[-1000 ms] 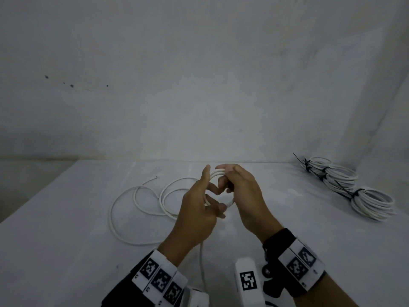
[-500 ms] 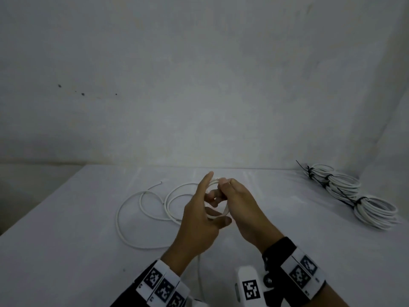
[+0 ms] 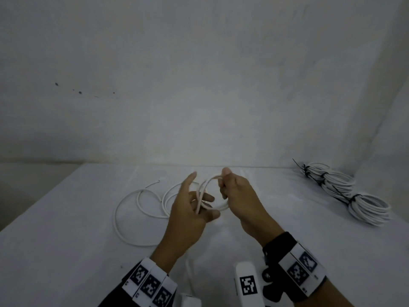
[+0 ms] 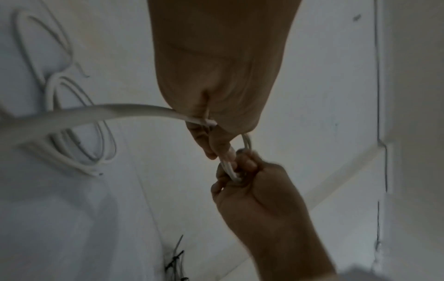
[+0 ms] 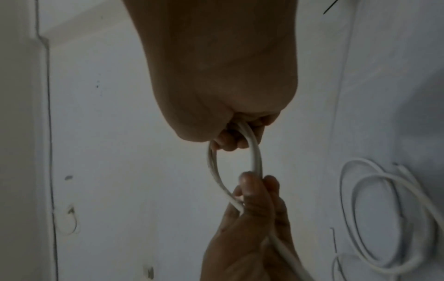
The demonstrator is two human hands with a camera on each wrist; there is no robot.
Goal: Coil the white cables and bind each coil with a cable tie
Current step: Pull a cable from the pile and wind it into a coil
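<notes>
The white cable forms a small coil, its rest looping loosely.

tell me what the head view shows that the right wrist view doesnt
Only the head view shows the three finished white cable coils bound with black ties at the table's far right, and both wrist bands. Only the right wrist view shows, from below, the right hand's fingers curled round the small white cable loop. Both show the left hand and right hand holding that loop, and the loose white cable on the table.
</notes>
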